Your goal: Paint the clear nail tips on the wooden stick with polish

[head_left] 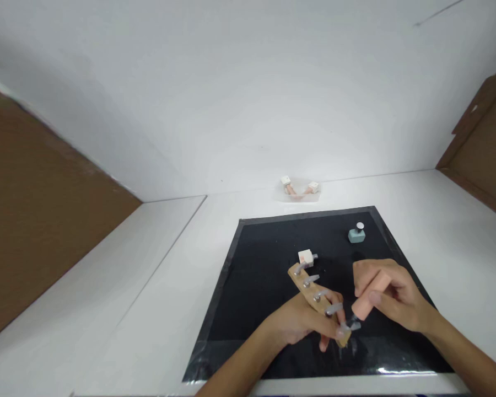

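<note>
My left hand [303,320] is closed around the near end of a wooden nail-tip stand [310,289], which tilts down toward me. Several clear false nail tips [312,279] stick up along it on small metal posts. Between the fingers of my right hand [400,298] is the peach cap of a nail polish brush [371,296]. Its dark brush end points down at the nearest nail tip [354,326]; I cannot tell whether the bristles touch it. Just past the stand's far end sits a small white nail polish bottle [306,258], its neck toward the right.
A black mat [264,248] covers part of the white table. At its far right is a teal bottle [356,236] with a silvery top. Behind the mat, a clear tray [300,197] holds white bottles with peach caps. Brown panels [37,209] flank the table.
</note>
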Demonstrator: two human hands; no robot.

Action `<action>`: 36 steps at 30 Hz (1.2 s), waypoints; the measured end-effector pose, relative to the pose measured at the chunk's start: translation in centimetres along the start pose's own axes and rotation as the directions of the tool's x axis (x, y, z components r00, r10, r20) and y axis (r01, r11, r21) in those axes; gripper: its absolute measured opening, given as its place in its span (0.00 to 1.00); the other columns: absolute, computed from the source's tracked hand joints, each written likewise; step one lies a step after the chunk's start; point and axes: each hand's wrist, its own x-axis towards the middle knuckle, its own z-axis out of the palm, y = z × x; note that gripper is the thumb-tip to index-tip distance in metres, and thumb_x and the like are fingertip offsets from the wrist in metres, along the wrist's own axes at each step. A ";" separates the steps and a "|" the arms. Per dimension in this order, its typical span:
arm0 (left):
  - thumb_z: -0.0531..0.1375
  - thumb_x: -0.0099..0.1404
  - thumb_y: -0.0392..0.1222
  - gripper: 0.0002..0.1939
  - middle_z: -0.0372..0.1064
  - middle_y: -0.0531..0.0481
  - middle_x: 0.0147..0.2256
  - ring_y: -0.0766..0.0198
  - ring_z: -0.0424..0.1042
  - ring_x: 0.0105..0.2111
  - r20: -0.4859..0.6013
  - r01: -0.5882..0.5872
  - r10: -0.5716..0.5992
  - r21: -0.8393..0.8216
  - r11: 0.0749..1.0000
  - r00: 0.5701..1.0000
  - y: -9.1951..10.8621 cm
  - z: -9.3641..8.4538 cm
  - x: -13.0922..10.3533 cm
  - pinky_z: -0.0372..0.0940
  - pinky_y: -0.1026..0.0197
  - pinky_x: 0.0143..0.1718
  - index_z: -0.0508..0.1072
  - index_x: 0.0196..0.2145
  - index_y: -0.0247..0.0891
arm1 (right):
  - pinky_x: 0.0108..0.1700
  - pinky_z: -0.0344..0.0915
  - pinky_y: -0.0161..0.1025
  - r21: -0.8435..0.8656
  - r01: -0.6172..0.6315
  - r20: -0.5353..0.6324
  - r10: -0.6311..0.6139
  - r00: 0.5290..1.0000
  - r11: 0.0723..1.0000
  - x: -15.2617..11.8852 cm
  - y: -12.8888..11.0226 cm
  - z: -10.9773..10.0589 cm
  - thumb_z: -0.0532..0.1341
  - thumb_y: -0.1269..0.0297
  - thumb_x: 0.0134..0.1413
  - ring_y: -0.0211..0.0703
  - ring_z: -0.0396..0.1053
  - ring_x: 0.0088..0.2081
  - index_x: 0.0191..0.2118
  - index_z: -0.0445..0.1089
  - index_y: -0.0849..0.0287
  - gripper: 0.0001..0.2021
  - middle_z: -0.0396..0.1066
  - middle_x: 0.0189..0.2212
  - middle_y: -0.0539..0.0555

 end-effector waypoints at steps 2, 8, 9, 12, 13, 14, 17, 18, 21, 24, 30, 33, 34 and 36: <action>0.70 0.34 0.33 0.11 0.67 0.55 0.16 0.73 0.65 0.13 0.006 -0.004 0.004 -0.006 1.000 1.000 0.0 0.0 0.0 0.60 0.74 0.08 0.72 0.17 0.30 | 0.22 0.56 0.34 0.018 0.003 0.003 -0.003 1.000 1.000 -0.1 0.1 0.0 0.55 0.62 0.61 0.35 0.61 0.21 0.26 0.66 0.59 0.12 0.64 0.19 0.49; 0.69 0.34 0.32 0.10 0.67 0.55 0.16 0.73 0.65 0.13 -0.018 -0.005 0.005 -0.009 1.000 1.000 0.1 0.1 -0.1 0.60 0.74 0.08 0.73 0.17 0.30 | 0.22 0.55 0.33 0.044 -0.030 -0.037 0.032 0.999 0.999 -0.2 0.2 0.0 0.56 0.61 0.60 0.35 0.60 0.20 0.26 0.66 0.60 0.12 0.64 0.19 0.49; 0.70 0.33 0.33 0.10 0.67 0.55 0.16 0.72 0.65 0.13 -0.019 -0.004 0.004 -0.010 1.000 1.000 0.1 0.1 -0.1 0.60 0.74 0.08 0.73 0.17 0.30 | 0.21 0.55 0.33 0.037 -0.038 -0.031 0.039 0.999 0.999 -0.2 0.3 0.0 0.56 0.61 0.60 0.35 0.60 0.20 0.27 0.66 0.60 0.12 0.64 0.19 0.49; 0.71 0.33 0.34 0.12 0.67 0.55 0.16 0.74 0.64 0.13 -0.012 -0.008 0.008 -0.003 1.000 1.000 0.1 0.1 -0.1 0.60 0.74 0.08 0.73 0.17 0.30 | 0.23 0.56 0.34 0.057 -0.029 -0.030 0.031 0.999 0.998 -0.2 0.4 0.0 0.56 0.64 0.60 0.35 0.60 0.21 0.24 0.64 0.59 0.13 0.64 0.19 0.49; 0.71 0.33 0.35 0.12 0.67 0.55 0.16 0.74 0.63 0.12 -0.010 -0.011 0.011 0.001 1.000 1.000 0.1 0.0 -0.1 0.60 0.74 0.08 0.73 0.17 0.30 | 0.23 0.56 0.34 0.072 -0.015 -0.035 0.017 0.999 0.997 -0.2 0.4 0.0 0.56 0.64 0.60 0.35 0.60 0.21 0.23 0.63 0.59 0.14 0.64 0.19 0.49; 0.72 0.33 0.36 0.13 0.67 0.55 0.16 0.75 0.63 0.12 -0.008 -0.013 0.013 0.003 1.000 1.000 0.1 0.0 -0.1 0.59 0.74 0.08 0.73 0.17 0.30 | 0.23 0.56 0.34 0.079 -0.003 -0.041 0.006 0.999 0.997 -0.2 0.4 -0.1 0.56 0.65 0.60 0.35 0.60 0.20 0.22 0.63 0.59 0.14 0.64 0.18 0.48; 0.72 0.32 0.37 0.14 0.67 0.55 0.16 0.74 0.64 0.12 -0.006 -0.014 0.014 -0.006 1.000 1.000 0.1 -0.1 -0.1 0.59 0.74 0.08 0.73 0.17 0.30 | 0.22 0.56 0.34 0.049 -0.010 -0.032 0.011 0.999 0.999 -0.1 0.3 -0.1 0.55 0.62 0.60 0.35 0.60 0.20 0.26 0.66 0.59 0.13 0.64 0.18 0.49; 0.72 0.32 0.37 0.14 0.66 0.56 0.16 0.74 0.64 0.13 -0.007 -0.014 0.014 -0.010 1.000 1.000 0.1 -0.1 -0.2 0.59 0.74 0.08 0.73 0.17 0.30 | 0.21 0.56 0.34 0.036 -0.016 -0.020 0.017 1.000 0.999 -0.1 0.2 0.0 0.55 0.61 0.60 0.35 0.60 0.20 0.26 0.66 0.60 0.13 0.64 0.19 0.50; 0.72 0.32 0.37 0.14 0.66 0.56 0.17 0.73 0.64 0.13 -0.009 -0.009 0.009 -0.005 1.000 1.000 0.2 -0.1 -0.2 0.59 0.74 0.08 0.73 0.17 0.31 | 0.22 0.57 0.34 0.046 -0.012 -0.010 0.013 1.000 0.999 -0.2 0.3 0.0 0.56 0.64 0.60 0.35 0.61 0.21 0.25 0.65 0.59 0.12 0.66 0.19 0.50; 0.73 0.32 0.38 0.15 0.66 0.55 0.16 0.74 0.63 0.12 -0.010 0.001 -0.001 -0.002 1.000 1.000 0.2 -0.1 -0.2 0.58 0.74 0.08 0.72 0.17 0.30 | 0.24 0.57 0.34 0.077 0.016 -0.053 -0.012 0.999 0.997 -0.3 0.4 0.0 0.56 0.66 0.60 0.34 0.60 0.21 0.23 0.64 0.59 0.14 0.65 0.19 0.48; 0.73 0.32 0.39 0.15 0.67 0.56 0.16 0.74 0.63 0.12 -0.022 0.010 -0.010 -0.014 1.000 1.000 0.2 -0.1 -0.2 0.58 0.74 0.07 0.73 0.17 0.31 | 0.22 0.56 0.34 0.009 0.014 0.004 -0.014 1.000 1.000 -0.1 0.0 0.1 0.55 0.61 0.61 0.35 0.61 0.21 0.29 0.67 0.60 0.12 0.64 0.20 0.50; 0.72 0.32 0.38 0.14 0.67 0.56 0.15 0.75 0.62 0.11 -0.030 0.010 -0.011 -0.029 1.000 0.999 0.3 0.0 -0.2 0.57 0.74 0.07 0.73 0.17 0.31 | 0.23 0.57 0.34 0.040 0.024 -0.023 -0.023 0.999 0.999 -0.2 0.1 0.0 0.55 0.63 0.61 0.35 0.61 0.22 0.26 0.65 0.59 0.12 0.64 0.20 0.49; 0.72 0.31 0.37 0.14 0.67 0.56 0.15 0.75 0.62 0.11 -0.029 0.011 -0.012 -0.034 0.999 1.000 0.3 0.0 -0.2 0.57 0.74 0.07 0.73 0.17 0.31 | 0.24 0.57 0.34 0.049 0.029 -0.037 -0.027 0.999 0.998 -0.2 0.2 0.1 0.55 0.64 0.61 0.34 0.61 0.22 0.25 0.65 0.59 0.12 0.64 0.21 0.49; 0.72 0.31 0.36 0.14 0.67 0.56 0.15 0.75 0.62 0.11 -0.022 0.015 -0.016 -0.044 0.999 1.000 0.3 0.0 -0.2 0.57 0.74 0.07 0.73 0.17 0.31 | 0.23 0.57 0.34 0.041 0.036 -0.042 -0.034 0.999 0.999 -0.2 0.2 0.1 0.55 0.63 0.61 0.35 0.61 0.22 0.27 0.66 0.59 0.12 0.64 0.21 0.49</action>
